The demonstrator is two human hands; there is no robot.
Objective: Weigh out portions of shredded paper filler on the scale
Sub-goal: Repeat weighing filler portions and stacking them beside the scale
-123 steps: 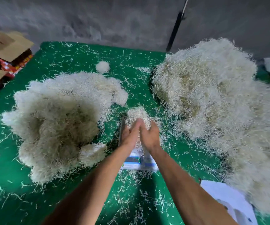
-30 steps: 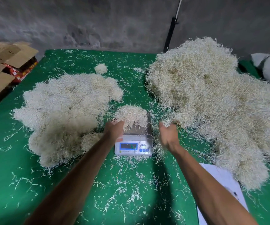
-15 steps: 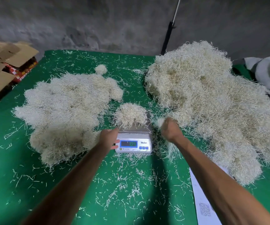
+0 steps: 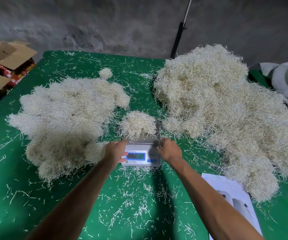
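- A small clump of shredded paper [image 4: 137,122] sits on the far part of the scale [image 4: 142,153], near the middle of the table [image 4: 18,196]; the display is lit, so this portion seems mid-weighing.
- A flatter heap [image 4: 67,116] lies toward the left edge and a bigger pile [image 4: 226,110] toward the right edge, so more portions likely remain.
- The left hand [image 4: 116,152] rests at the scale's left side, fingers loosely curled, gripping nothing.
- The right hand [image 4: 170,149] is at the platform's right corner; whether it pinches shreds cannot be told.

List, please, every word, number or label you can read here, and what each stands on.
"121" on the scale display; any decimal point is too blurred to tell.
Brand and button labels on the scale: too blurred to read.
Print on the red box and the white sheet: too small to read.
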